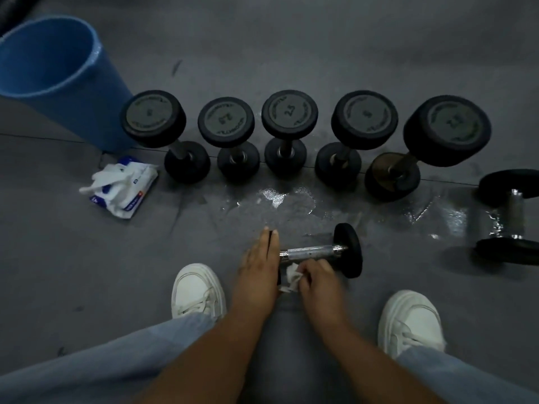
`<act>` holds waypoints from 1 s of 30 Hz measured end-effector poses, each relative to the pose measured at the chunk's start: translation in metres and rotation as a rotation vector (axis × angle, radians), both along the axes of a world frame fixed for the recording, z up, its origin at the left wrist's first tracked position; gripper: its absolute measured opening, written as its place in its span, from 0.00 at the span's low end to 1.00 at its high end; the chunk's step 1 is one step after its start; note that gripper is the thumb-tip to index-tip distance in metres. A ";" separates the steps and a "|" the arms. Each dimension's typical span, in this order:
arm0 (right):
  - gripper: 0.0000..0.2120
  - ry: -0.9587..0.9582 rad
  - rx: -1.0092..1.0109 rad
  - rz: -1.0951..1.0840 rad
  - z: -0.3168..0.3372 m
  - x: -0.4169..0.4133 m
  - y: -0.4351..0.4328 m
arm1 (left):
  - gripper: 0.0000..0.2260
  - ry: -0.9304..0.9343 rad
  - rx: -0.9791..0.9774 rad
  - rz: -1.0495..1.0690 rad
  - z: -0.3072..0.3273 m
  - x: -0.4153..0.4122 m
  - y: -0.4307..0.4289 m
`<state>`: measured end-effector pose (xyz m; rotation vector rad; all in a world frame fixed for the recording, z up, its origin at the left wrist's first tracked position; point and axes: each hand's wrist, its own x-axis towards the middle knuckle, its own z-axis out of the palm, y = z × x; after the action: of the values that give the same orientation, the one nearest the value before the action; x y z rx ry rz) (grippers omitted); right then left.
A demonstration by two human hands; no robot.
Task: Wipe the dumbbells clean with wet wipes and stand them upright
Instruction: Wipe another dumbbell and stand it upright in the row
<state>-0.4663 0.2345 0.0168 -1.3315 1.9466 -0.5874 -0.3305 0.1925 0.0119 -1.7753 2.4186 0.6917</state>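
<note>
On the dark grey rubber floor (87, 258), between two white shoes (198, 290), a small black dumbbell with a knurled chrome handle (312, 252) is laid on its side. Its long axis is set left to right across the person's front. The right-hand black head (348, 250) is exposed, while the opposite head is almost wholly covered by the left hand (259, 258). That hand is held flat, fingers straight and together, and is pressed on the covered head; nothing is gripped by it. The right hand (318, 275) is curled round a crumpled white wet wipe (290, 277), which is held against the near side of the handle, towards its left end.

The dumbbell is thus met by both hands directly ahead and low down, the left at one end and the right along the bar. The exposed head lies nearer the right hand. Standing the dumbbell up is judged to turn on this axis: the bar would have to be tipped a quarter turn onto one head, once wiping is finished.

Beyond it, five black dumbbells with grey end caps (287, 115) are stood upright in a row. A larger black dumbbell (513, 217) is left lying at the right edge. A wet patch (280, 199) is seen between the row and the hands. An opened white-and-blue pack of wipes (122, 185) is placed beside a rolled blue foam mat (58, 68).
</note>
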 end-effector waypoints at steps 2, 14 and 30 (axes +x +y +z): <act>0.09 -0.035 -0.034 -0.012 -0.003 0.004 0.004 | 0.46 0.009 -0.017 -0.012 -0.007 0.004 0.000; 0.40 0.555 0.076 0.450 -0.024 0.021 -0.020 | 0.46 0.090 -0.008 0.014 -0.015 0.006 0.009; 0.39 0.594 0.093 0.510 -0.020 0.023 -0.024 | 0.52 0.023 0.063 0.002 -0.004 0.003 -0.011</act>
<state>-0.4438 0.2102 -0.0032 -2.0037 1.9081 0.1691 -0.3276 0.1813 0.0078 -1.7560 2.3816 0.7835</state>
